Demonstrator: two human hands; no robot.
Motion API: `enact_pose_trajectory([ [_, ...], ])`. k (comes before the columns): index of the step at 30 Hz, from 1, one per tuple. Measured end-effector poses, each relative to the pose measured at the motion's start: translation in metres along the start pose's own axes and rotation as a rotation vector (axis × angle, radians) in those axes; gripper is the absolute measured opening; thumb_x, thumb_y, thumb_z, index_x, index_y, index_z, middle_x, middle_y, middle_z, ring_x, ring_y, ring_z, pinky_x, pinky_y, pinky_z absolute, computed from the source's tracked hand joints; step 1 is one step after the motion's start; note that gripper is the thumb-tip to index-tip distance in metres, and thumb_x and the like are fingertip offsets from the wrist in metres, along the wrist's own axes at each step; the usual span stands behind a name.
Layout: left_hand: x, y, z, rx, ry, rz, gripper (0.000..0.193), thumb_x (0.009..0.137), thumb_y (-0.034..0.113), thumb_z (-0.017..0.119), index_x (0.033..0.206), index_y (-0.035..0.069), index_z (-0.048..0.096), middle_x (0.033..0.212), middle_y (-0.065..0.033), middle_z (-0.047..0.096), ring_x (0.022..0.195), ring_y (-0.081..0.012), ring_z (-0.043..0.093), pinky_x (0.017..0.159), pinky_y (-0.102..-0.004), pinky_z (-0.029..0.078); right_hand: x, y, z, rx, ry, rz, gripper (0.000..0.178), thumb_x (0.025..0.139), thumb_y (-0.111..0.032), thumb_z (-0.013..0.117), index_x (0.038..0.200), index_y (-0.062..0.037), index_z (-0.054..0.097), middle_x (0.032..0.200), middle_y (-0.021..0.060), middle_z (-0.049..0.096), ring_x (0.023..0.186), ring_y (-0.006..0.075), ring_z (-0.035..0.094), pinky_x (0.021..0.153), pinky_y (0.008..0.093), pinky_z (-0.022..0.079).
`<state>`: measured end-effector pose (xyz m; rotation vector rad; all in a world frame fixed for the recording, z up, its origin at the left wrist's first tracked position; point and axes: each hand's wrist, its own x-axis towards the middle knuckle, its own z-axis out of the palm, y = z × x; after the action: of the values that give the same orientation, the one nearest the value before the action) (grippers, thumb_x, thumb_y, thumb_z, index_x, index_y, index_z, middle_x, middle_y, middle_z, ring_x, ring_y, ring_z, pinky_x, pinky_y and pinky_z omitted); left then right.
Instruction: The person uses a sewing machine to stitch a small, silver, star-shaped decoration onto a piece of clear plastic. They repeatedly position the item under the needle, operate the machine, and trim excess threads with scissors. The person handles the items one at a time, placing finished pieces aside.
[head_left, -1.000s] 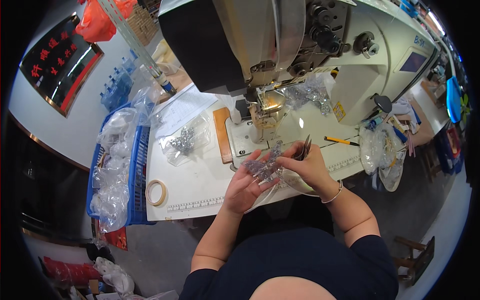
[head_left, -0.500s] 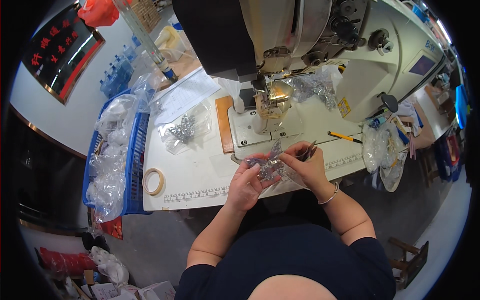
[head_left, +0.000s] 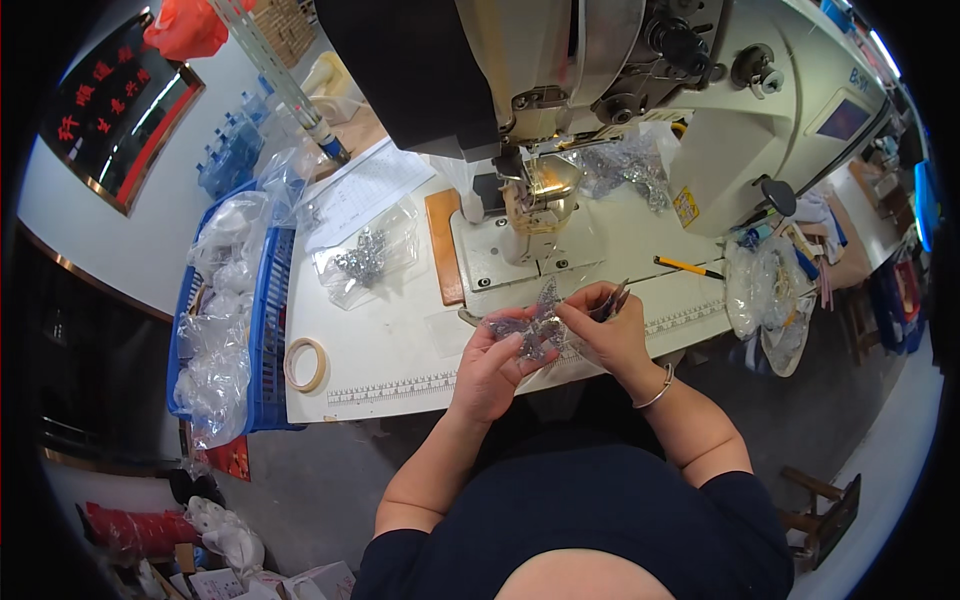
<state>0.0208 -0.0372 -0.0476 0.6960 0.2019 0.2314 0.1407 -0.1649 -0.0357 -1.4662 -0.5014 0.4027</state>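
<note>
Spreading wide before you, the white tabletop (head_left: 375, 345) carries that towering sewing machine (head_left: 745, 145), and in front of it your left hand (head_left: 490, 368) and right hand (head_left: 615, 335) meet! Left fingers are gripping the glittery butterfly-shaped piece (head_left: 531, 332) over the tabletop's front part; right fingertips touch its other side, the rest curled around dark snips (head_left: 612, 300)

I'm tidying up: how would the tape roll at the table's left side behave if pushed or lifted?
Lying flat, the tape roll would probably slide rather than roll. Its open ring looks slim, so it is likely light and easy to lift. Near the edge of the white table, it might drop off if pushed left.
</note>
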Motion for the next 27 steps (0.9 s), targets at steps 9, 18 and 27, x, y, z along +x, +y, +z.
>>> enact_pose_trajectory([
  [9,0.001,-0.006,-0.001,0.078,0.041,0.040,0.027,0.083,-0.004,0.054,0.108,0.005,0.048,0.120,-0.0137,0.050,0.107,-0.0284,0.055,0.089,-0.0448,0.051,-0.006,0.000,0.003,-0.044,0.041,-0.049,0.015,0.074,-0.008,0.073,0.079,0.0007,0.062,0.070,0.0030,0.063,0.061,0.0050,0.056,0.058,0.0188,0.046],
  [18,0.002,-0.010,0.000,0.110,0.086,0.058,0.031,0.078,-0.009,0.058,0.104,0.004,0.047,0.119,-0.0142,0.050,0.104,-0.0252,0.056,0.089,-0.0403,0.051,-0.009,-0.001,0.006,-0.058,0.062,-0.073,0.015,0.074,-0.009,0.072,0.078,0.0008,0.062,0.067,0.0025,0.062,0.059,0.0038,0.055,0.055,0.0179,0.045],
  [27,0.003,-0.017,-0.002,0.149,0.128,0.078,0.030,0.078,-0.010,0.059,0.103,0.003,0.047,0.109,-0.0137,0.055,0.097,-0.0236,0.059,0.085,-0.0373,0.053,-0.010,0.001,0.006,-0.103,0.069,-0.088,0.016,0.073,-0.011,0.073,0.078,0.0006,0.062,0.066,0.0018,0.062,0.056,0.0034,0.053,0.053,0.0177,0.044],
])
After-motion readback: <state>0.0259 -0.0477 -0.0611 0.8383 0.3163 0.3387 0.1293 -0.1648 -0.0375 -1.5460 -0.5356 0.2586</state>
